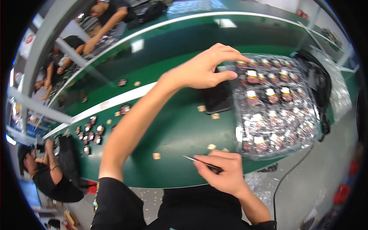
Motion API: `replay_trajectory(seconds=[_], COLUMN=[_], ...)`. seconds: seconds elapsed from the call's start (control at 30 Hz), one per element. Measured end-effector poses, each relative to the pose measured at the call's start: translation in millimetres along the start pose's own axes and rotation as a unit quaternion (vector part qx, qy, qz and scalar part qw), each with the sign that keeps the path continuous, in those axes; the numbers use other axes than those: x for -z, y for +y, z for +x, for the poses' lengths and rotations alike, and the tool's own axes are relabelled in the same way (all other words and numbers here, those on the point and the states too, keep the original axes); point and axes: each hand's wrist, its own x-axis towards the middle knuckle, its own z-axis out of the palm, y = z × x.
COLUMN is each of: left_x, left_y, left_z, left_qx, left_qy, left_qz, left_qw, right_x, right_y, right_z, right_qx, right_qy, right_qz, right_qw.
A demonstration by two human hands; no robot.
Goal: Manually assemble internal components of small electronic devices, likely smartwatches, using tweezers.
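Observation:
My left hand reaches over the far left corner of a clear plastic blister tray. Its thumb and fingers are apart, with the fingertips close to the small parts in the far row; whether they touch one is unclear. Several small dark-red and silver parts, some with white tops, fill the tray's pockets. Near the front edge of the green table, my right hand is closed round slim dark tweezers, their silver tip pointing left. Small tan squares lie just beyond that hand.
A dark flat case lies left of the tray. Loose parts cluster on the left of the table, past my forearm. A white divider strip crosses the table. A black bag sits right of the tray. Other people work at the far left.

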Motion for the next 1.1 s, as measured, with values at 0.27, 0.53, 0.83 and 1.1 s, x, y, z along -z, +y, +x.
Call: replay_trajectory(seconds=[0.27,0.53,0.83,1.1], left_x=[80.7,108.0,14.1,-3.0], left_y=[-40.8,-33.0,95.6,105.3], left_z=[-194.9,-251.7,-206.1,-217.3], left_qx=[0.284,0.366,0.224,0.249], left_qy=[0.072,0.101,-0.047,0.010], left_qz=[0.449,0.284,-0.105,0.116], left_qw=[0.844,0.880,0.968,0.961], right_x=[1.4,-6.4,0.4,-2.6], right_y=[-3.7,-7.4,-6.8,-4.7], right_z=[-1.0,2.6,8.4,14.2], right_qx=[-0.031,-0.057,-0.029,-0.028], right_qy=[-0.022,-0.033,-0.021,-0.029], right_qz=[-0.006,-0.008,-0.017,-0.017], right_qw=[0.999,0.998,0.999,0.999])
